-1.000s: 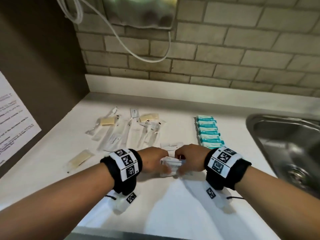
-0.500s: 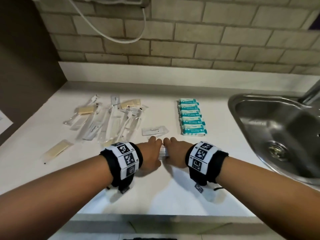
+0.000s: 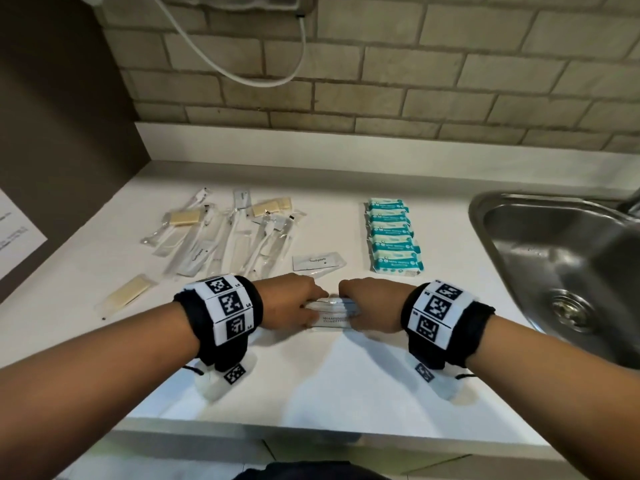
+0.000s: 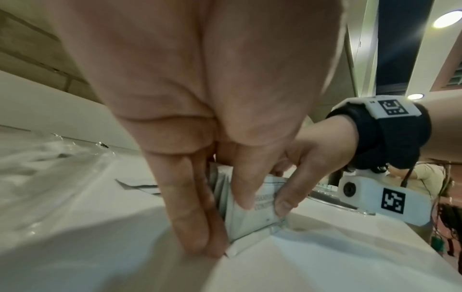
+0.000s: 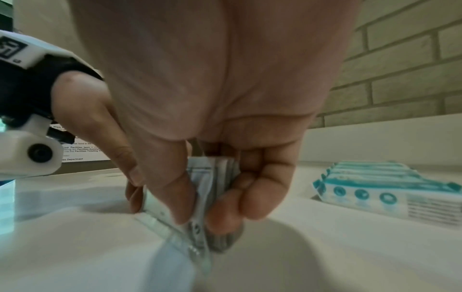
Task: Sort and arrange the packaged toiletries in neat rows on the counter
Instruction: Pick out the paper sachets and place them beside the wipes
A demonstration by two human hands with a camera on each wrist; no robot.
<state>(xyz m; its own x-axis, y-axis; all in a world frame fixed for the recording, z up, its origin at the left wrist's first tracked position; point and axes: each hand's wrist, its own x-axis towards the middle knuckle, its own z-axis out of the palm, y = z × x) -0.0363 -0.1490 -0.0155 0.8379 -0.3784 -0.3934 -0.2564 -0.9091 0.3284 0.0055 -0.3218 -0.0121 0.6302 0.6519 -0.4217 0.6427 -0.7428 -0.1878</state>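
A small stack of white sachets (image 3: 331, 313) stands on edge on the white counter (image 3: 346, 375) between my two hands. My left hand (image 3: 294, 301) pinches its left end, thumb in front and fingers behind; the stack (image 4: 252, 215) shows between the thumb and fingers in the left wrist view. My right hand (image 3: 369, 303) pinches the right end of the sachets (image 5: 207, 197). A row of teal wipe packs (image 3: 393, 237) lies at the back right. Clear-wrapped toothbrushes and combs (image 3: 235, 237) lie loosely at the back left, with a toothpaste sachet (image 3: 318, 261) just beyond my hands.
A steel sink (image 3: 561, 268) is set into the counter at the right. A brick wall (image 3: 381, 81) with a hanging white hose runs along the back. A brown side panel with a paper notice (image 3: 14, 237) closes the left. One wrapped comb (image 3: 126, 294) lies apart at the left.
The camera has tilted down and both hands look nearer the counter's front edge. They still hold the sachet stack; they closed together, then parted so its face shows again.
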